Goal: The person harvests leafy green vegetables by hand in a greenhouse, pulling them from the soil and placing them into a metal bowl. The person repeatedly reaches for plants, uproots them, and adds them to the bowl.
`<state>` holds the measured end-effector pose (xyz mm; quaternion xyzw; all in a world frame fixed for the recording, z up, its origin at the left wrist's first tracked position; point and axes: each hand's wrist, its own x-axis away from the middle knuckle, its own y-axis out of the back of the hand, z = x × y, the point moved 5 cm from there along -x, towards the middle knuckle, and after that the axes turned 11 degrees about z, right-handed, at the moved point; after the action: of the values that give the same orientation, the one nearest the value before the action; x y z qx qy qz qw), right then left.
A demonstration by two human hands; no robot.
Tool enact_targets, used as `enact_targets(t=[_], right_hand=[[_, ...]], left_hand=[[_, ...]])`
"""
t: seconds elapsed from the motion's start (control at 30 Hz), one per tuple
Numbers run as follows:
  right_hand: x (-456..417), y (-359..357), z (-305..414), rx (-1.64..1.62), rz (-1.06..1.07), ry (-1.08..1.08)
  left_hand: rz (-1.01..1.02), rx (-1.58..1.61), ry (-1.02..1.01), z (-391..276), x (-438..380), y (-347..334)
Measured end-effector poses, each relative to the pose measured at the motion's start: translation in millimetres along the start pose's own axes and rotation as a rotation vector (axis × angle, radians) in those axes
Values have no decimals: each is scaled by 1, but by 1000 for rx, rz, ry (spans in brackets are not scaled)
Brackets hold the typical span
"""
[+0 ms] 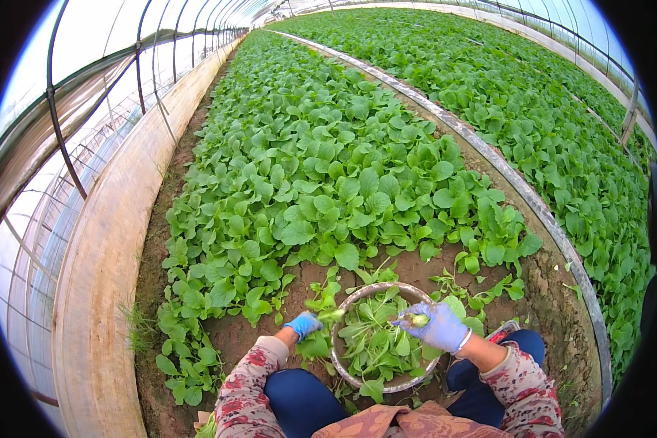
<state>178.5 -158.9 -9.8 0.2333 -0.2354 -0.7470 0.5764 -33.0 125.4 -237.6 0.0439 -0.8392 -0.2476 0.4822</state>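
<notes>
In a blue glove, my left hand [305,325] grips a leafy green plant [315,346] just left of a round tub [336,353]. The plant's stem end, slightly blurred, points toward the tub's rim. My right hand [442,328], in a lilac-blue glove, is closed around a small bunch of greens over the tub's right side. Pale cut stem ends [419,320] face the tub's middle, and broad leaves [455,307] stick out behind the fingers. Whether that hand also holds a small blade cannot be told. Loose picked greens [380,339] lie inside the tub.
A dense bed of leafy greens [328,180] grows ahead of bare soil [301,279]. Loose plants [493,293] lie right of the tub. A pale strip [503,153] divides the beds. Low plastic sheeting [109,241] and greenhouse hoops [55,109] run along the left.
</notes>
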Motion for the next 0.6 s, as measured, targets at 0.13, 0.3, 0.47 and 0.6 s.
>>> enact_targets(t=[0.13, 0.3, 0.47, 0.6], right_hand=[[-3, 11, -18, -277, 8, -201], [-8, 29, -2, -583, -56, -133], [-6, 51, 23, -830, -92, -90], [-5, 70, 27, -826, -209, 7]], left_hand=[[-176, 698, -382, -38, 70, 59], [-46, 1123, -719, -109, 144, 82], [-16, 1123, -833, -164, 191, 69], [-34, 1058, -819, -188, 201, 41]])
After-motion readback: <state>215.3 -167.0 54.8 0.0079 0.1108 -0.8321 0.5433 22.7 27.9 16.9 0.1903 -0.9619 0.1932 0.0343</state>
